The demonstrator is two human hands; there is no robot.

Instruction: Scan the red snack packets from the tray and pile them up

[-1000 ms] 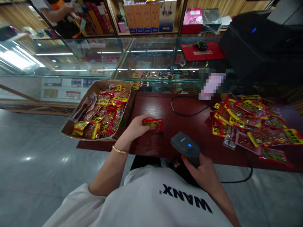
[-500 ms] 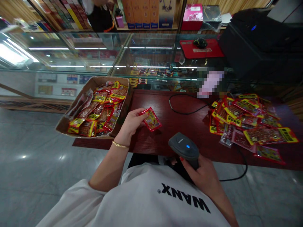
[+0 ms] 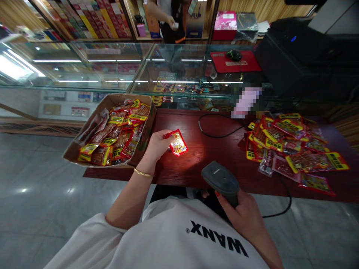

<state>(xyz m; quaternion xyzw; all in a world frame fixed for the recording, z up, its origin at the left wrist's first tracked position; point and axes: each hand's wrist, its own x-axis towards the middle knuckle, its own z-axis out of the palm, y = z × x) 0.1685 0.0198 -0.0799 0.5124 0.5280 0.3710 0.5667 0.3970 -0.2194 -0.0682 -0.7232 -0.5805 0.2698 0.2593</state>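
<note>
My left hand (image 3: 157,145) holds a small red and yellow snack packet (image 3: 177,142) tilted up above the dark red table (image 3: 213,157); red light glows on the packet and the wood around it. My right hand (image 3: 242,215) grips a dark handheld barcode scanner (image 3: 221,181) near the table's front edge, its head aimed toward the packet. A cardboard box (image 3: 75,151) full of similar packets sits just left of my left hand. A spread pile of packets (image 3: 291,145) lies on the table's right side.
A black cable (image 3: 215,133) loops across the table's far side. Glass display counters (image 3: 174,71) stand behind, with a red mouse pad and mouse (image 3: 234,56) and a black machine (image 3: 303,48). Another person (image 3: 171,18) stands at the shelves beyond.
My left hand lifted the packet off the table and tilted it up. Red scanner light now falls on it. The person behind the counter moved to the right.
</note>
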